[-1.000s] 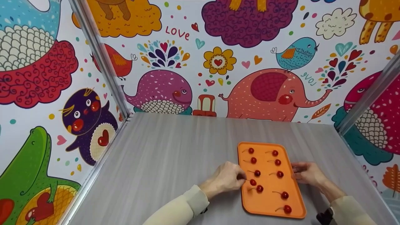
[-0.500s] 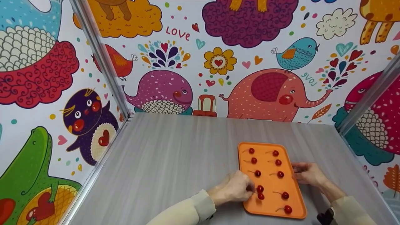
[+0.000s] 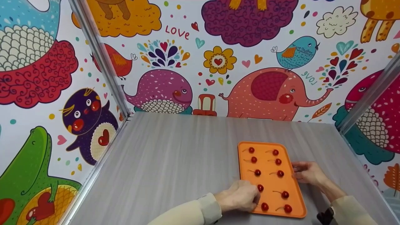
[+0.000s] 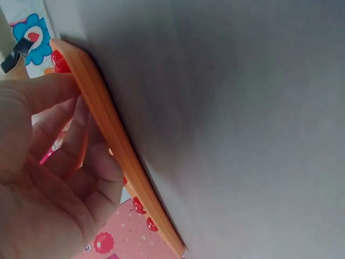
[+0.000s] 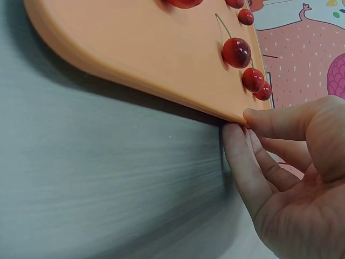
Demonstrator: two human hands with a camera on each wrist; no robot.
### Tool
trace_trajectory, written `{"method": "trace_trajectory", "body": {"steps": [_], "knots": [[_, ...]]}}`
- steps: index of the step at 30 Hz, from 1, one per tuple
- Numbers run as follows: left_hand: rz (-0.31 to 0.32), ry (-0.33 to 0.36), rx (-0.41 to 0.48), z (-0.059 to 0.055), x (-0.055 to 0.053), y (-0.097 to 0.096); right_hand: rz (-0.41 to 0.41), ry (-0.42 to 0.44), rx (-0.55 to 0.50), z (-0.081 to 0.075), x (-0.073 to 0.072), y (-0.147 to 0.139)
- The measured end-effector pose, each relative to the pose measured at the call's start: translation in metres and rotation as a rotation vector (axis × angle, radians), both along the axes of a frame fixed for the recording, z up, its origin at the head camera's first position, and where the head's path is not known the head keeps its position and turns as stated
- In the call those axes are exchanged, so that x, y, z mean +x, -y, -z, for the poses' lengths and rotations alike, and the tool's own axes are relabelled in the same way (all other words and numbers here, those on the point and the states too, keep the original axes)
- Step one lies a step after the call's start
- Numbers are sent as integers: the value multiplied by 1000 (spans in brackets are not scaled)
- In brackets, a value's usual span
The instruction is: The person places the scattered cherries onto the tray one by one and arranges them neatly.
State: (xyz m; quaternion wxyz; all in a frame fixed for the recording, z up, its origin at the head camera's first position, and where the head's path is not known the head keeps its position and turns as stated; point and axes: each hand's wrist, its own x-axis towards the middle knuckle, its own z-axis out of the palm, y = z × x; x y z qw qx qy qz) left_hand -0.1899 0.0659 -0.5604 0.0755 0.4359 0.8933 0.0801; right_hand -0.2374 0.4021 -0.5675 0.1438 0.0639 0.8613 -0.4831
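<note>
An orange tray (image 3: 269, 182) lies on the table, with red cherries on stems set in two columns. At its near left corner my left hand (image 3: 240, 195) reaches over the rim, fingers at the stem of a cherry (image 3: 265, 206) that it seems to pinch. In the left wrist view the tray rim (image 4: 116, 132) hides part of the fingertips, and red cherries (image 4: 62, 65) show past it. My right hand (image 3: 309, 172) holds the tray's right edge; in the right wrist view the thumb presses the rim from above and a finger is below it. Another cherry (image 3: 260, 188) sits beside the left knuckles.
The grey wood-grain table (image 3: 175, 156) spreads left of and behind the tray. Printed panels with cartoon animals (image 3: 262, 93) stand at the back and sides, joined by metal corner posts (image 3: 103, 62).
My left hand has moved toward me along the tray's left side, taking one cherry from the middle of the left column to the near end. The right hand stays on the edge.
</note>
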Motion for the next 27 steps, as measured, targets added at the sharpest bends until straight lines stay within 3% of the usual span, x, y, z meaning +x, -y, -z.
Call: {"method": "trace_trajectory", "body": {"steps": [9,16,19,22,25,27], "knots": [[9,-25,2,3,2,1,-5,11,2,1,-1,1],[-7,23,23,2,-3,7,-25,-4,-6,3,-4,2],[-33,46,88,-1,-8,13,-20,-20,-10,4,-3,2],[-52,48,206,-6,-18,23,-27,-42,2,5,-1,3],[-92,14,317,-13,-31,40,-13,-44,20,4,0,3],[-152,-30,364,-19,-42,55,-1,-39,29,3,0,2]]}}
